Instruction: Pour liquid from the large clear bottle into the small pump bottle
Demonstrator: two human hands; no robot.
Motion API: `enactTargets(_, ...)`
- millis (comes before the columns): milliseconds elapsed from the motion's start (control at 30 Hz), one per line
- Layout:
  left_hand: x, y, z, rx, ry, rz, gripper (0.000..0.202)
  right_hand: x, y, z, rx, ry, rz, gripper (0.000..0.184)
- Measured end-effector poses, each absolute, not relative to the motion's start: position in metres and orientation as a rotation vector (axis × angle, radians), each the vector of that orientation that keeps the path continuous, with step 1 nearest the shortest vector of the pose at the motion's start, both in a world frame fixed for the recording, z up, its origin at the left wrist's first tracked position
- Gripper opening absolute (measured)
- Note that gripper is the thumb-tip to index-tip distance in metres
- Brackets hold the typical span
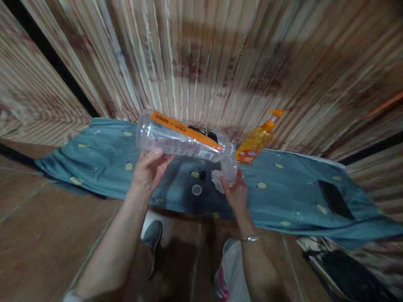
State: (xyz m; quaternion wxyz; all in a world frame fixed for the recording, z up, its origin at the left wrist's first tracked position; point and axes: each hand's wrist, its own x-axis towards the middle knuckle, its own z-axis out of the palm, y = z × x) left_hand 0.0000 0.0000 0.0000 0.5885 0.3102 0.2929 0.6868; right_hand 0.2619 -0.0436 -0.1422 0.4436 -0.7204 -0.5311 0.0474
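My left hand (pixel 150 168) grips a clear plastic bottle (pixel 184 138) with an orange label strip, held nearly on its side with the mouth pointing right. My right hand (pixel 236 191) is closed on a small clear plastic cup (pixel 229 167) with something white against it, right below the bottle's mouth. Both are held above a blue-green cloth with yellow dots (pixel 110 159). On the cloth under my hands lie a small clear round lid (pixel 197 189) and a small dark cap (pixel 202 175).
An orange pump bottle (pixel 256 142) stands on the cloth by the striped curtain wall (pixel 220 50). A black phone-like object (pixel 334 199) lies on the cloth at right. A dark item (pixel 204 131) sits behind the clear bottle. My shoes (pixel 153 237) are on the brown tiled floor.
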Motion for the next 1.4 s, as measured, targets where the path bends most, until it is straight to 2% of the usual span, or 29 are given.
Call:
enactTargets(133, -0.0018, 0.0016, -0.0035, 0.784, 0.673, 1.582, 0.04, 0.2641, -0.0435, -0.1477, -1.789, -1.329, 0.081, 0.093)
enactTargets(500, 0.0019, -0.0013, 0.001, 0.744, 0.679, 1.616, 0.049, 0.2627, -0.0426, -0.1476, -1.779, -1.345, 0.037, 0.084)
enactTargets(733, 0.0016, -0.0022, 0.0015, 0.739, 0.668, 1.612, 0.05, 0.2624, -0.0407, -0.1496, -1.753, -1.357, -0.005, 0.087)
enactTargets(1167, 0.003, -0.0016, 0.0019, 0.703, 0.685, 1.633, 0.046, 0.263, -0.04, -0.149, -1.75, -1.371, -0.003, 0.081)
enactTargets(1400, 0.0014, -0.0012, 0.0003, 0.702, 0.702, 1.619, 0.036, 0.2628, -0.0405, -0.1474, -1.769, -1.377, 0.024, 0.078)
